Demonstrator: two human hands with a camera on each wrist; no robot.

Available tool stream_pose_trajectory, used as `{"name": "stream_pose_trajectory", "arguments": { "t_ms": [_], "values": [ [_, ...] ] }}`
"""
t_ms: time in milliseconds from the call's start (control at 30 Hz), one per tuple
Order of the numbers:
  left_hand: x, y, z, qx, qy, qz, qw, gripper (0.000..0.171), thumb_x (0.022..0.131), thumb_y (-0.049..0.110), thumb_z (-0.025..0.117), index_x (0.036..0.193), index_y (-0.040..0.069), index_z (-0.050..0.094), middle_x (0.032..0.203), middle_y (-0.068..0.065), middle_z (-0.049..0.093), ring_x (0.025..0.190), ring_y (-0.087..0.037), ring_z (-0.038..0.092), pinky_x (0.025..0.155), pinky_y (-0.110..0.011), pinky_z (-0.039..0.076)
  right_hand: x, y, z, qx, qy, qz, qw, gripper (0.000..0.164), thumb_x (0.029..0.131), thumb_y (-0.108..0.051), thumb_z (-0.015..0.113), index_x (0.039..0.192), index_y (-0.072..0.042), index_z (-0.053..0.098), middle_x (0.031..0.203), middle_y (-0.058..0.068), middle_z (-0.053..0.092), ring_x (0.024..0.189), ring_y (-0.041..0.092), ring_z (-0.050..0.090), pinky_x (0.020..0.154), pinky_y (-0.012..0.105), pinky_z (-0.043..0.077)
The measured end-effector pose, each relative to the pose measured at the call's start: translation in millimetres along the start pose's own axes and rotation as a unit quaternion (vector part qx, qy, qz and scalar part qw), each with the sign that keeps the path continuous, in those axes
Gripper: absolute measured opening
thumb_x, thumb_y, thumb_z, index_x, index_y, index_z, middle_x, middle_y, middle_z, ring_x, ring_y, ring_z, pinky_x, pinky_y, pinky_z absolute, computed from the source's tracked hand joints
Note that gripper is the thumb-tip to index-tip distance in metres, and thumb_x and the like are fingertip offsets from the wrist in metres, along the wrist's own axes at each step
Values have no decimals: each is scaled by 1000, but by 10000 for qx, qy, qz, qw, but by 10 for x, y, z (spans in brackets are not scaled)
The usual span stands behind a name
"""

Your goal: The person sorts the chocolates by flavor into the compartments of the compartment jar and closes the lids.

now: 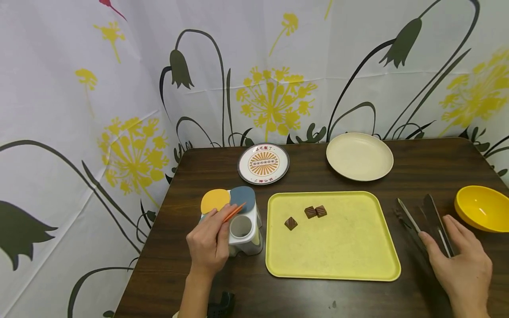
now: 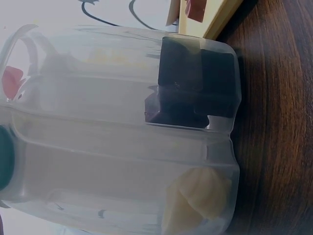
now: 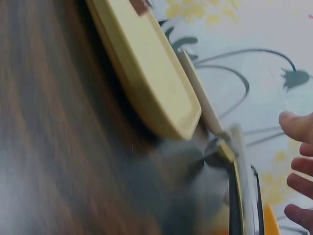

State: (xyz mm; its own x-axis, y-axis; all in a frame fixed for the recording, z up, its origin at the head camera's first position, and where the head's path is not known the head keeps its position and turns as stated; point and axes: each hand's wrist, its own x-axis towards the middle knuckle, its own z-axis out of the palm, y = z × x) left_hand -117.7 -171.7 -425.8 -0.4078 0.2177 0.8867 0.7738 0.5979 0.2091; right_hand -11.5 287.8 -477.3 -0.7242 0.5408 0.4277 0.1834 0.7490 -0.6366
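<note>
Dark tabletop [image 1: 310, 296] beneath orange lid [image 1: 236, 211], tongs [image 1: 408, 215], plate [image 1: 263, 164] with red Chinese characters [image 1: 265, 149].

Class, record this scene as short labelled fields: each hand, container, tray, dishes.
Left hand: pinches a thin orange piece, apparently a lid, above the container
Right hand: fingers apart, near a metal utensil
Container: yellow lid and blue lid on; one compartment uncovered
Yellow tray: three chocolates
Behind tray: sunburst-patterned plate, cream plate
Far right: yellow bowl

Red Chinese characters [image 1: 265, 149], white plate [image 1: 264, 164], top and bottom, barely legible
</note>
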Motion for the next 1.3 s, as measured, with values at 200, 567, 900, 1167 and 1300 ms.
{"name": "stream_pose_trajectory", "arguments": {
  "t_ms": [200,567,900,1167,1300],
  "values": [
    [-16,-3,-8,-14,-49,-66,10000,32,98,19,50,115,1,71,104,-11,73,87,-30,71,87,-43,54,23,-232,173,1062,46,-1197,9871,69,64,0,88,129,-5,65,129,16,63,124,-1,49,102,9,30],
    [-50,-9,-23,-143,-216,-175,9995,32,96,20,52,115,3,72,107,-13,72,94,-31,71,90,-46,53,-142,-942,666,2047,-1489,-2546,9333,65,71,-2,84,132,-9,63,128,8,64,119,19,59,102,14,35],
    [-44,-22,-25,-122,-157,-30,9998,33,95,22,52,112,4,73,105,-10,73,93,-29,71,84,-49,54,-232,-1666,917,2352,-2503,-3262,8807,64,81,-19,81,140,-14,57,139,1,56,125,19,55,105,28,40],
    [-40,-29,-22,-104,-223,78,9997,37,96,29,51,111,4,73,104,-9,74,95,-30,71,83,-52,54,-306,-1993,1097,2773,-2828,-3842,8340,66,85,-21,78,144,-14,51,144,4,51,130,19,50,105,31,41],
    [-53,-34,-14,-64,-246,159,9995,39,97,33,50,109,4,74,104,-9,74,95,-31,71,85,-51,54,-323,-2143,1162,2937,-2843,-4121,8143,68,84,-20,79,145,-9,49,148,6,46,132,20,48,105,33,41]
  ]
}}
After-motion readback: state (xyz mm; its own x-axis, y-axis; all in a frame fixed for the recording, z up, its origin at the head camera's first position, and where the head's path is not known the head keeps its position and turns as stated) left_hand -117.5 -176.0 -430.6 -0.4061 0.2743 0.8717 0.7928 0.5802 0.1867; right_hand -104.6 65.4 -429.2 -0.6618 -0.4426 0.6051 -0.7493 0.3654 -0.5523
